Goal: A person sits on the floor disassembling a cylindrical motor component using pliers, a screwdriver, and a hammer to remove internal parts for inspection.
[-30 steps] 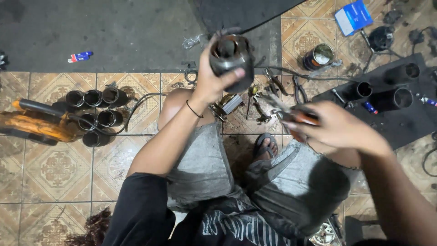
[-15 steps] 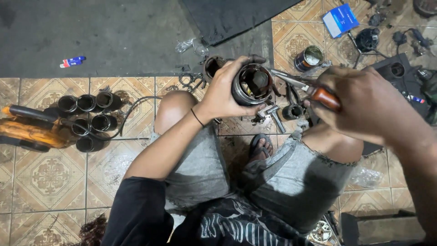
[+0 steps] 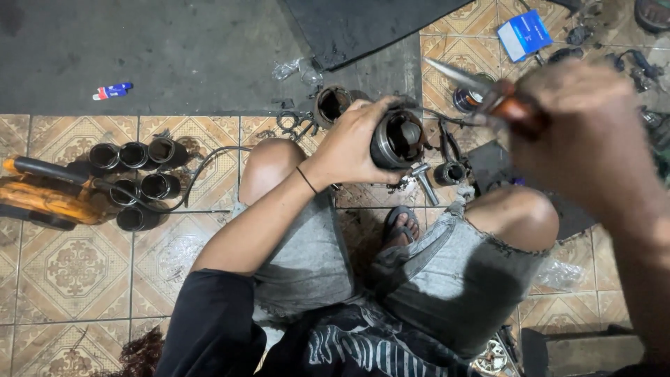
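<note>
our left hand grips a dark round metal cylinder above the knees, open end facing us, while our right hand clamps a brown-handled metal tool just beside it. we judge we're working inside the bore; next the tip must meet the opening squarely. farther out, black metal sleeves cluster on the tiled floor.

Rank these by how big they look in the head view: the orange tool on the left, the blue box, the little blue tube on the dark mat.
1. Orange tool, by far the largest.
2. Blue box.
3. Blue tube, smallest.
</note>
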